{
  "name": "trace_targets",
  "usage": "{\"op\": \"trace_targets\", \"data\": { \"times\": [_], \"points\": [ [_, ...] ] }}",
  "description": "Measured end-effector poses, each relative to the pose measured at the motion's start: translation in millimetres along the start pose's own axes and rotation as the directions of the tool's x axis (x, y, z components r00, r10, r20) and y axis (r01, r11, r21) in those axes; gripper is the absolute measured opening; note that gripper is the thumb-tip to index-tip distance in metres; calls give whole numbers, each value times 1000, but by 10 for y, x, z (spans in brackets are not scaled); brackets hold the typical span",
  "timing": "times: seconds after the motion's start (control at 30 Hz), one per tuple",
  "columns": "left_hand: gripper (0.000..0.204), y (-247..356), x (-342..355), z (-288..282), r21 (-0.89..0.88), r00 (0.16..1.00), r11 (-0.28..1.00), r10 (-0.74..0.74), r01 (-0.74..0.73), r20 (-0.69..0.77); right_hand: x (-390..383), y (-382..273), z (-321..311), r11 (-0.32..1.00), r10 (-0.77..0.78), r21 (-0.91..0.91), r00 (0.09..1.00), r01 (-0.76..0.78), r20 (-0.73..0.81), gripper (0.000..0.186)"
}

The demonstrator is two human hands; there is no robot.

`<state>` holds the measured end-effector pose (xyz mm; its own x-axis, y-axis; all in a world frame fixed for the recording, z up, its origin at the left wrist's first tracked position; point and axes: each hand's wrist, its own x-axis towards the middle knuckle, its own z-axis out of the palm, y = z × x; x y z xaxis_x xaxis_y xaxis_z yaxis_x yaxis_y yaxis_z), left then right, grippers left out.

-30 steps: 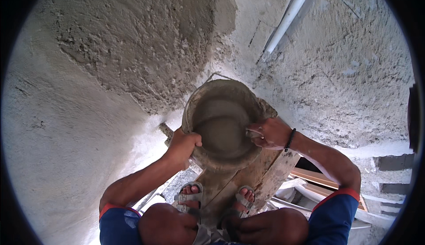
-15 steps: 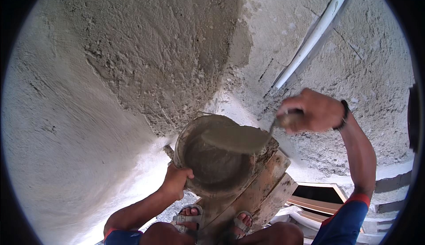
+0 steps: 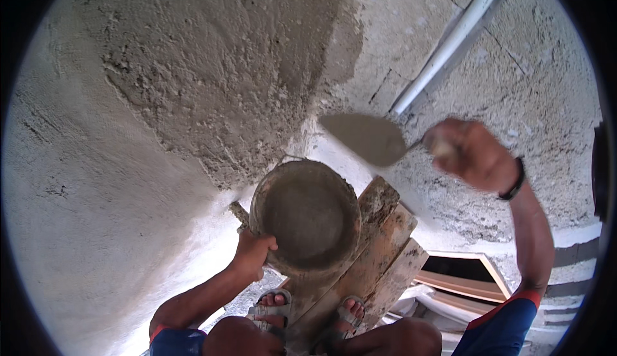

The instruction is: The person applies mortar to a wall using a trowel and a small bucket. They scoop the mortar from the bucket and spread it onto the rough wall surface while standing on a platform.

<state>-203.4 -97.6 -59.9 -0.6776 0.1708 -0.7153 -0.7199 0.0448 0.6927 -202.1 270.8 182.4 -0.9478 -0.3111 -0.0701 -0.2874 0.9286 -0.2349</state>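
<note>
The left hand (image 3: 254, 253) grips a mortar bucket (image 3: 349, 224) just to its right, thumb over the rim, above wooden planks (image 3: 387, 234). The right hand (image 3: 472, 153), fingers closed around the handle, holds a masonry trowel (image 3: 366, 139); its blade points leftward from that hand, beyond the bucket's far rim.
</note>
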Motion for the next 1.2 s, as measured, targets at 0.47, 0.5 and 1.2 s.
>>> {"op": "trace_targets", "data": {
  "times": [0.47,0.5,1.2],
  "points": [
    [38,411,-222,349,114,982,983,129,-145,139,-333,-141,2032,1000,-7,-24,949,15,315,46],
    [41,395,-206,346,83,982,989,110,-123,152,-386,-119,2048,999,-7,-28,950,16,313,46],
    [26,212,-342,181,-160,999,986,47,-47,-5,1278,217,-761,980,-197,-22,959,196,-202,26]
  ]
}}
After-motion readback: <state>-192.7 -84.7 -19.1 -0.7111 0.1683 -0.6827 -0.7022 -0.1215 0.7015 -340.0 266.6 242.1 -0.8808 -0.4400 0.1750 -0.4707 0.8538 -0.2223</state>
